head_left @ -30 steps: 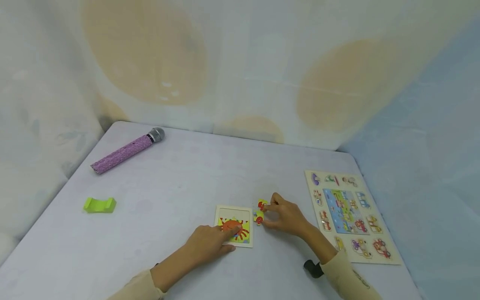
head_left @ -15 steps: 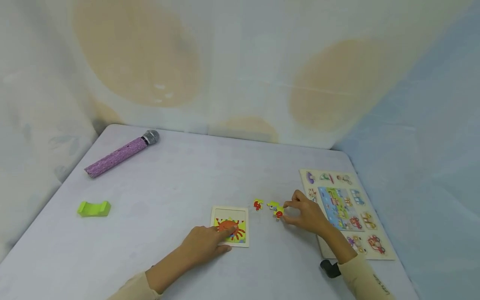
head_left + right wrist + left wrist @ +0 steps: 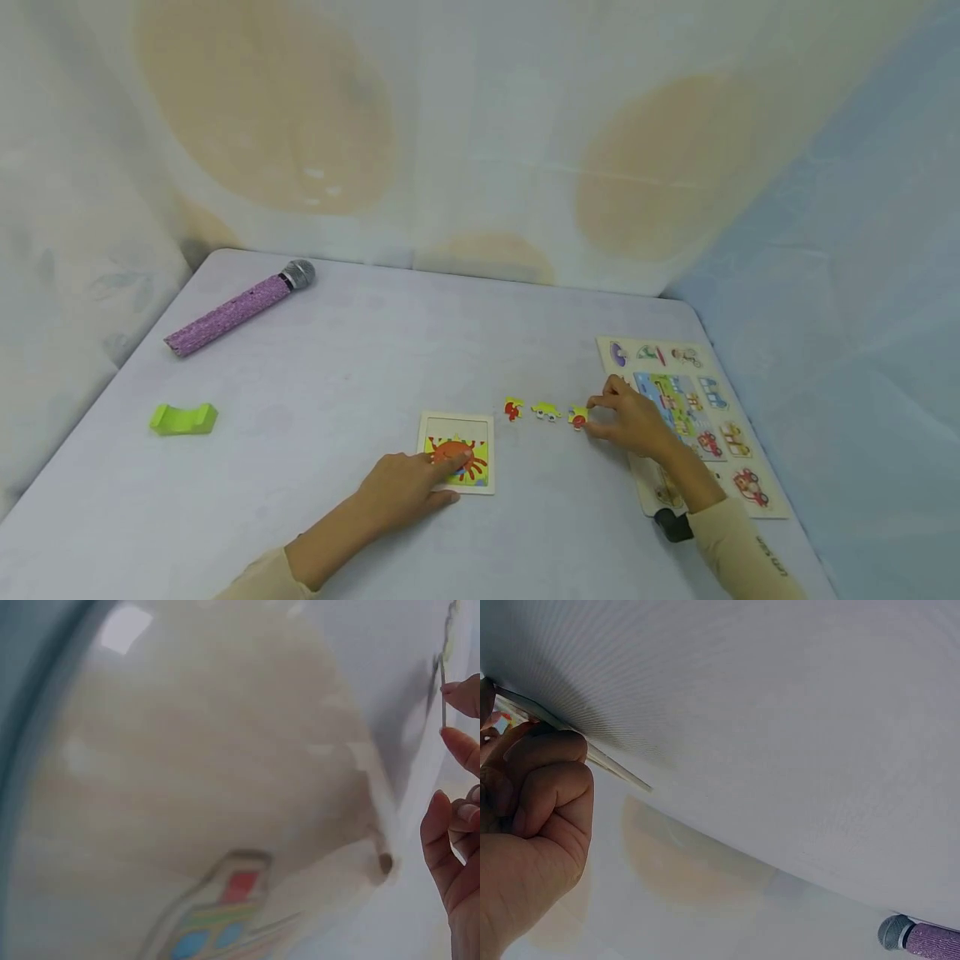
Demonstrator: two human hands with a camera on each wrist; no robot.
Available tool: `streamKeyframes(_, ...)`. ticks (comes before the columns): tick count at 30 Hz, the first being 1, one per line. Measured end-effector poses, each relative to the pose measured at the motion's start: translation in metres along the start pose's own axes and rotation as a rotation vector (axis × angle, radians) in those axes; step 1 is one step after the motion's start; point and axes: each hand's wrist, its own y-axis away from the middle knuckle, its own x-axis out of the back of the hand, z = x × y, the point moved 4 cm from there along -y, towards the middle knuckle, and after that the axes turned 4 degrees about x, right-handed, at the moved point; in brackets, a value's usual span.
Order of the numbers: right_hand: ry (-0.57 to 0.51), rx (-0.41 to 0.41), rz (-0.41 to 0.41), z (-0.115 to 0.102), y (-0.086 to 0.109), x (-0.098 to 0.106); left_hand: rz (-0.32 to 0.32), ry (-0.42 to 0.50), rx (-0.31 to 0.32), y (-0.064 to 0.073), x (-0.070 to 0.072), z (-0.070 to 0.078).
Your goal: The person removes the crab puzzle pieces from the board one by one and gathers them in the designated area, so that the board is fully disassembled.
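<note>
A small square puzzle [image 3: 480,473] in a pale wooden frame shows a red crab on yellow, with a bare strip along its top. My left hand [image 3: 401,490] presses its extended index finger on the crab, the other fingers curled under, as the left wrist view [image 3: 544,802] shows. To the right of the frame, my right hand [image 3: 633,421] pinches a yellow-and-red puzzle piece [image 3: 577,416] at its right edge between thumb and index finger. Two more loose pieces lie in a row: a red-and-yellow puzzle piece [image 3: 513,408] and a yellow puzzle piece with eyes [image 3: 546,411].
A larger wooden picture board [image 3: 738,425] lies at the table's right, partly under the right forearm. By that sleeve sits a small black object [image 3: 672,525]. A purple microphone [image 3: 228,316] rests at the back left, with a lime-green cradle-shaped block [image 3: 183,419] nearer the front.
My right hand has moved right with its piece, away from the frame. The pieces, clustered before, now lie apart in a row. The left hand keeps its place on the crab puzzle.
</note>
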Motion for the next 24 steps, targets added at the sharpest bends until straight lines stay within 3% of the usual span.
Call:
streamKeyframes(9, -0.026, -0.039, -0.015, 0.008, 0.003, -0.003, 0.001, -0.009, 0.004, 0.0, -0.002, -0.001)
streamKeyframes(13, -0.033, -0.014, 0.003, 0.004, 0.003, -0.005, -0.004, -0.011, 0.011, 0.0, -0.004, -0.003)
streamKeyframes(18, -0.036, 0.044, 0.038, -0.013, -0.001, -0.005, -0.012, -0.028, -0.006, 0.0, -0.001, -0.002)
streamKeyframes(24, -0.068, 0.089, 0.052, -0.043, -0.01, -0.008, 0.022, -0.079, -0.046, -0.002, 0.004, 0.0)
